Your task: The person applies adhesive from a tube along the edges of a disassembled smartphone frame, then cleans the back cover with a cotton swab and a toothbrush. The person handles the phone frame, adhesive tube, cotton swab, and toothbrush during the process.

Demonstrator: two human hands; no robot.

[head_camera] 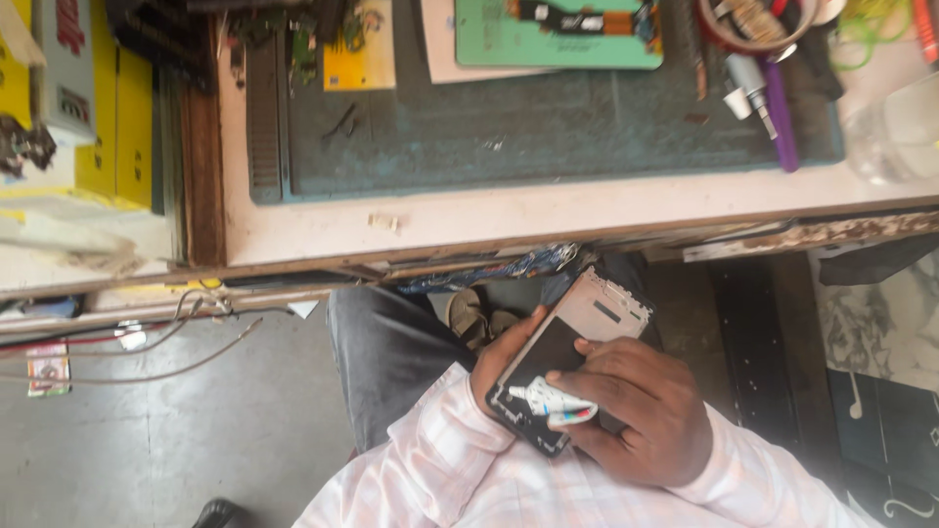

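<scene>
Below the table (548,210), at six o'clock, left hand (504,357) cradles an opened, back-up, black-and-white slab phone (577,337)—thin, likely fragile, best edge-held—while right hand (641,411) pinches a small white tube (558,401).

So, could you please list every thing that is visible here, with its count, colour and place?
phone frame: one, white and black, held over the lap
small tube: one, white, on the phone's lower end
work mat: one, dark green, on the bench
purple pen: one, mat's right edge
tape roll: one, brown, top right
yellow boxes: several, far left
left hand: holds the phone frame
right hand: holds the small tube
</scene>
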